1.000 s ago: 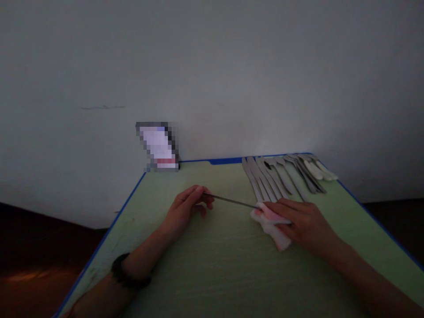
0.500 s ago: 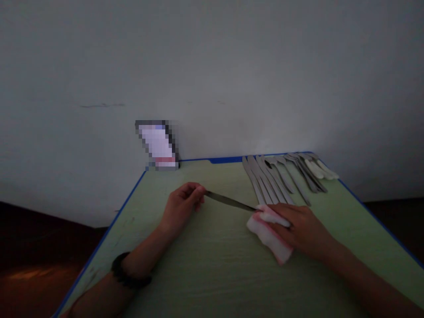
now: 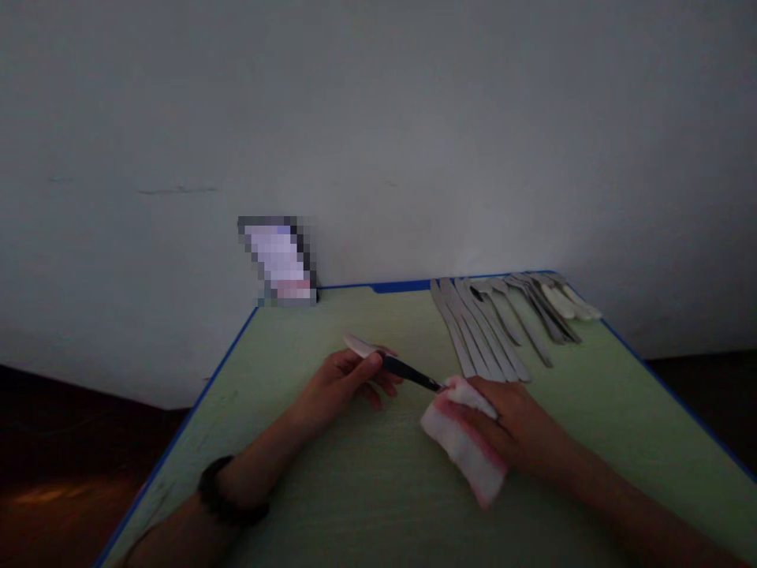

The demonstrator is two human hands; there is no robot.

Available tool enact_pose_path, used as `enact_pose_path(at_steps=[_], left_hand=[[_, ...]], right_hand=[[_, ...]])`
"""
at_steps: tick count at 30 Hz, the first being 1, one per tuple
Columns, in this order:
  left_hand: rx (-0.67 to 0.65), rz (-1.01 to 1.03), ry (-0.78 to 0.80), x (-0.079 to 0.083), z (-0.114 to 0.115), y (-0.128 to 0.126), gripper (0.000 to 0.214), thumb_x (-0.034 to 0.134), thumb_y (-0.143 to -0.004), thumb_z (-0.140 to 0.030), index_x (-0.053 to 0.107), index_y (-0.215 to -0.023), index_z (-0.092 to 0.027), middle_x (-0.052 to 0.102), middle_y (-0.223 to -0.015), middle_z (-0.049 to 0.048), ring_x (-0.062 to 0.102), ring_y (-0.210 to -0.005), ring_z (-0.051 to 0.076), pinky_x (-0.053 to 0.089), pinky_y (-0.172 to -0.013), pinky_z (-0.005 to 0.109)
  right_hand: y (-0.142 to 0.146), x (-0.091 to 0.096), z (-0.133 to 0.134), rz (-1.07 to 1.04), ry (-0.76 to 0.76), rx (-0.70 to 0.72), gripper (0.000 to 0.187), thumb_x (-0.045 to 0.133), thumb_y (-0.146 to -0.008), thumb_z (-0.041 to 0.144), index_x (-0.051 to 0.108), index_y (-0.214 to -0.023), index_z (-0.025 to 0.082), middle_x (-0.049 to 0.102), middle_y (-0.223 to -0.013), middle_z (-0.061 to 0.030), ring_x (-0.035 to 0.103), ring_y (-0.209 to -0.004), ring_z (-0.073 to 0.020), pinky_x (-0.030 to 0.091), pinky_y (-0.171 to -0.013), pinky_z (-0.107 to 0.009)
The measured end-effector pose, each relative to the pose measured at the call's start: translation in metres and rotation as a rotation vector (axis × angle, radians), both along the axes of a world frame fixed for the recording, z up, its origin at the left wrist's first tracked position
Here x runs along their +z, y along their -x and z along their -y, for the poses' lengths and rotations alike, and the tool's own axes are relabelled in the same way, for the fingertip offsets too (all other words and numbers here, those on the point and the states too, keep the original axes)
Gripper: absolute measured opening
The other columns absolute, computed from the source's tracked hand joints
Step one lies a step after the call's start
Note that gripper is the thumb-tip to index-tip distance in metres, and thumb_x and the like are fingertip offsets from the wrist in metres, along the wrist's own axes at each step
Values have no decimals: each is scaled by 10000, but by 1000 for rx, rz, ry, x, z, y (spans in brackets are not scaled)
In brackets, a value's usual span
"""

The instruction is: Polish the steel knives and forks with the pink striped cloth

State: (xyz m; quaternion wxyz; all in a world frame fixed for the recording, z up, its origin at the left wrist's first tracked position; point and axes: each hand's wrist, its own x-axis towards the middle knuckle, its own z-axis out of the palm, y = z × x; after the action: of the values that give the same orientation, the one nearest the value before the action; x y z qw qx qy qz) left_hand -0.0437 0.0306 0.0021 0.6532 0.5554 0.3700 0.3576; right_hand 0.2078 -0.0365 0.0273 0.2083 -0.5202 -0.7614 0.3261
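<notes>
A metal table knife (image 3: 408, 372) is held slanting above the table, its left end bright and its middle dark. My left hand (image 3: 348, 383) is closed on it, thumb on top and fingers underneath, with the bright end sticking out past the thumb. The knife's right end goes into a folded white and pink cloth (image 3: 464, 450). My right hand (image 3: 514, 426) is shut on this cloth, gripping it around the knife end, which is hidden. The lower part of the cloth hangs loose below the fingers.
Several table knives (image 3: 479, 339) lie side by side at the back right. Beside them are spoons (image 3: 523, 323), more dark cutlery (image 3: 547, 312) and some white-handled pieces (image 3: 571, 301). A blurred phone (image 3: 281, 260) leans on the wall at the table's back left corner. The green table (image 3: 331, 505) has blue edges.
The knife has slid leftward out of the cloth, so a bright end now shows past my left thumb. My left hand moved right, and my right hand with the cloth came left and nearer.
</notes>
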Motion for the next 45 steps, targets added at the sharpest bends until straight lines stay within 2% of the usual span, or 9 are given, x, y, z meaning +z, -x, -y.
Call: enact_pose_path(at_steps=[3, 9, 12, 18, 22, 28, 32, 36, 45], left_hand=[[67, 14, 10, 0, -2, 0, 272, 610, -823, -375, 664, -877, -113, 711, -776, 93, 659, -642, 175, 509, -486, 225], [383, 144, -25, 5, -13, 10, 238, 644, -797, -347, 659, -731, -119, 650, -595, 21, 563, -484, 86, 428, -429, 159], [432, 158, -24, 6, -16, 13, 233, 651, -787, -351, 657, -717, -129, 638, -581, 6, 530, -442, 70, 400, -401, 156], [362, 155, 5, 8, -13, 9, 265, 681, -746, -392, 643, -727, -131, 635, -565, 2, 555, -439, 98, 422, -397, 186], [342, 150, 3, 8, -11, 8, 287, 680, -742, -395, 652, -825, -122, 643, -567, 4, 559, -430, 104, 429, -398, 196], [178, 80, -45, 4, 1, 0, 284, 724, -719, -292, 650, -948, -141, 687, -637, 18, 594, -464, 117, 458, -417, 201], [62, 122, -72, 6, 6, -3, 319, 760, -676, -217, 642, -969, -181, 720, -868, 43, 659, -585, 150, 502, -445, 215], [-13, 69, -55, 8, 6, -1, 351, 777, -638, -126, 636, -956, -173, 729, -902, 57, 694, -780, 208, 555, -559, 244], [225, 30, -34, 7, 2, -4, 246, 744, -696, -254, 635, -877, -128, 736, -901, 100, 690, -635, 182, 496, -468, 210]], right_hand=[[0, 2, -1, 2, 26, 18, 340, 414, -916, 431, 616, -1059, 200, 688, -907, -65, 623, -819, -188, 443, -736, -298], [-7, 10, -4, -22, 28, 19, 361, 409, -909, 465, 640, -969, 193, 693, -906, -69, 627, -781, -184, 448, -710, -295], [-9, 9, -5, -26, 31, 34, 387, 405, -906, 479, 648, -971, 185, 697, -888, -75, 626, -759, -181, 449, -711, -299], [-6, 4, -5, -34, 31, 35, 405, 404, -904, 490, 649, -1015, 187, 695, -853, -78, 623, -756, -183, 450, -714, -302], [-7, -2, -6, -51, 30, -39, 378, 444, -884, 491, 655, -933, 181, 694, -865, -69, 621, -745, -179, 447, -676, -295], [-1, -3, -4, -208, 92, -131, 333, 494, -862, 482, 654, -919, 196, 689, -816, -25, 607, -695, -155, 435, -605, -258], [4, -4, -2, -301, 65, -209, 334, 482, -871, 479, 650, -929, 197, 683, -816, -17, 599, -701, -145, 434, -611, -243], [4, -8, -2, -363, 77, -284, 345, 469, -874, 486, 633, -892, 183, 660, -766, -10, 579, -659, -134, 431, -591, -234], [8, -4, 0, -342, 88, -164, 329, 474, -877, 467, 638, -954, 194, 675, -815, -13, 590, -688, -139, 431, -604, -238]])
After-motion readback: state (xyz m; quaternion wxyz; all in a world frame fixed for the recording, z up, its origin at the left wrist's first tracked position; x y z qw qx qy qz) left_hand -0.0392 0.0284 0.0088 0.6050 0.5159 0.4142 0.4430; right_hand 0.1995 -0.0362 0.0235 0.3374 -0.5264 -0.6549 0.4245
